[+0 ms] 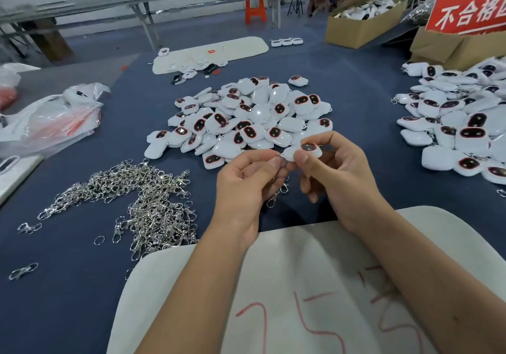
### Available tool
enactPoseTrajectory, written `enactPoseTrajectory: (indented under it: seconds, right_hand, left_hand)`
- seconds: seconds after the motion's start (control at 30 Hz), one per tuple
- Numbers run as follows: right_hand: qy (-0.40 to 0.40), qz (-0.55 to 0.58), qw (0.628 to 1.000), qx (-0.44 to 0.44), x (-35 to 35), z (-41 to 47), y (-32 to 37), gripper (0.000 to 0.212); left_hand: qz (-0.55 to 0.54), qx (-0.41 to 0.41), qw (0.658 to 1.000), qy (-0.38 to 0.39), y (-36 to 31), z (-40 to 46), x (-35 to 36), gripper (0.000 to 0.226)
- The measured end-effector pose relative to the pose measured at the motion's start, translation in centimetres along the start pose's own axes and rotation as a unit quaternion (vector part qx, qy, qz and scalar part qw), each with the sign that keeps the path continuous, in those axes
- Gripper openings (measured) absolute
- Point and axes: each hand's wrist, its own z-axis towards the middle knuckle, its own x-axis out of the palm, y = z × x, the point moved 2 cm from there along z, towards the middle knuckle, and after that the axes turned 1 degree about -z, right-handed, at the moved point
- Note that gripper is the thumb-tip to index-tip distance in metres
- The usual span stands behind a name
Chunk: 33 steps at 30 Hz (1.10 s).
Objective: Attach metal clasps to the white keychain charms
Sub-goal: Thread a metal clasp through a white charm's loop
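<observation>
My right hand (336,173) pinches a white charm (306,151) with a dark, red-rimmed window, held above the blue table. My left hand (246,181) pinches a metal clasp (276,192) at the charm's left corner; the clasp's hook end dangles below my fingers. The joint between ring and charm is too small to make out. A heap of loose white charms (246,118) lies just beyond my hands. A tangled pile of silver clasps (147,203) lies to the left.
A second heap of charms (460,123), some with clasps on, sits at the right. A plastic bag (52,118) lies at the left, cardboard boxes (364,22) and a red sign (468,11) at the back right. A white sheet (287,293) marked in red lies under my forearms.
</observation>
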Motion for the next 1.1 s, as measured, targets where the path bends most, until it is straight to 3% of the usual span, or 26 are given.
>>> enactPoseTrajectory:
  seconds: [0.17,0.27,0.37,0.47,0.57,0.67,0.73,0.9,1.1]
  right_hand:
    - [0.002,-0.008,1.0,0.002,0.06,0.0,-0.12,0.026]
    - [-0.007,-0.007,1.0,0.009,-0.07,0.02,-0.22,0.03]
    - [-0.022,-0.025,0.999,0.013,-0.19,0.05,-0.39,0.039]
    - [-0.027,-0.065,0.997,0.016,-0.17,-0.03,-0.62,0.036]
    - [-0.025,-0.047,0.999,0.01,-0.14,-0.04,-0.46,0.035]
    - [-0.008,0.006,1.0,0.003,-0.07,0.0,-0.02,0.035]
    - [0.002,0.034,0.999,0.008,-0.04,0.0,0.13,0.031]
    - [0.005,0.063,0.998,0.021,-0.14,0.06,0.25,0.035]
    - [0.004,0.021,1.0,0.021,0.13,-0.01,0.02,0.032]
  left_hand:
    - [-0.008,-0.001,0.999,-0.033,0.3,0.3,-0.36,0.028]
    - [0.126,0.081,0.988,-0.04,0.08,0.55,-0.6,0.022]
    - [0.34,0.213,0.916,-0.016,-0.31,0.63,-0.72,0.024]
    - [0.431,0.257,0.865,0.004,-0.28,0.62,-0.75,0.018]
    - [0.379,0.22,0.899,-0.023,-0.01,0.69,-0.91,0.02]
    - [0.231,0.148,0.961,-0.037,0.26,0.69,-0.86,0.02]
    - [0.163,0.11,0.98,-0.022,0.37,0.63,-0.65,0.018]
    - [0.07,0.03,0.997,0.014,0.51,0.44,-0.28,0.022]
    - [0.027,0.054,0.996,-0.064,0.37,0.41,-0.48,0.012]
